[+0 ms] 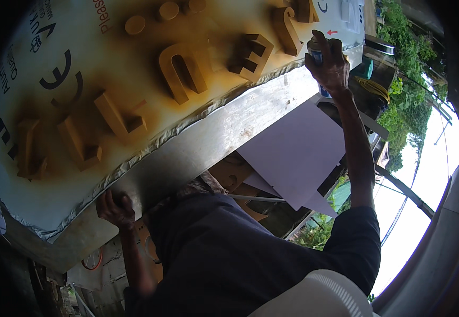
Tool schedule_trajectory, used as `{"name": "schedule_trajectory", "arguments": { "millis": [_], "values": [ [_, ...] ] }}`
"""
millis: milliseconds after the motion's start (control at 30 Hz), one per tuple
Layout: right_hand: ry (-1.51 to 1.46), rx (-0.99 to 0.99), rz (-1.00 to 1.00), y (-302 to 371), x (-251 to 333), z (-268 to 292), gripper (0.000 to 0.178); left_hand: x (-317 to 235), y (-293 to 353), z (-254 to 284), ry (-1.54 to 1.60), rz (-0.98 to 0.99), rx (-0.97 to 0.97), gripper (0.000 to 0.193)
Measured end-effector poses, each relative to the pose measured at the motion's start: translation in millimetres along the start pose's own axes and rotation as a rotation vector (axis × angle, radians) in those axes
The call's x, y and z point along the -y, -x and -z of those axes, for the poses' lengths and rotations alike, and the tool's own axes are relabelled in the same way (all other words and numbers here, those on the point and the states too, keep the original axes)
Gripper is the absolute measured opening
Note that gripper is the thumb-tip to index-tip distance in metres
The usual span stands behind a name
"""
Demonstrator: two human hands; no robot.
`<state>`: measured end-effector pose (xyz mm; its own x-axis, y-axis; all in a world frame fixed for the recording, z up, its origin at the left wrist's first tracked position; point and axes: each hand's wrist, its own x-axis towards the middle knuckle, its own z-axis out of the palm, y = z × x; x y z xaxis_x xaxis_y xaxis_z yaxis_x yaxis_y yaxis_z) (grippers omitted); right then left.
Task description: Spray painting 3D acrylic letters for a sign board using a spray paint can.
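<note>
Right hand [335, 68] grasps spray can [315, 54]
Long axis near-vertical in view, nozzle end uppermost; left hand [116, 210] curled at metal side [187, 150], grip unclear.

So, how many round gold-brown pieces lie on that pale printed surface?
3 in view, in a slanting row near the picture's top: a left round piece, a middle round piece and a right round piece at the very edge. More may lie out of view.

Tilted blue-and-white spray can [316, 55] near golden-brown block letters [172, 78] on white sheet [150, 113].
</note>
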<state>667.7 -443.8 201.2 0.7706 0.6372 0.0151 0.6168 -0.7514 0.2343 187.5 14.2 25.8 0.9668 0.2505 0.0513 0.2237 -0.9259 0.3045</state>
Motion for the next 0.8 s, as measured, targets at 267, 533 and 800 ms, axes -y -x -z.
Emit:
{"name": "schedule_trajectory", "arguments": {
  "millis": [267, 533, 800],
  "values": [
    [0.011, -0.047, 0.040, -17.5, -7.1, -3.6, 0.071, 11.6, 19.4, -9.4, 0.110, 0.038, 0.030, 0.052],
    [0.115, -0.081, 0.034, -29.8, -25.7, -14.4, 0.071, 2.6, 4.9, -2.8, -0.002, -0.014, -0.018, 0.050],
    [0.024, -0.058, 0.078, -41.7, -18.6, -13.1, 0.072, 6.0, 6.7, -4.4, -0.014, -0.012, -0.007, 0.050]
  ]
}}
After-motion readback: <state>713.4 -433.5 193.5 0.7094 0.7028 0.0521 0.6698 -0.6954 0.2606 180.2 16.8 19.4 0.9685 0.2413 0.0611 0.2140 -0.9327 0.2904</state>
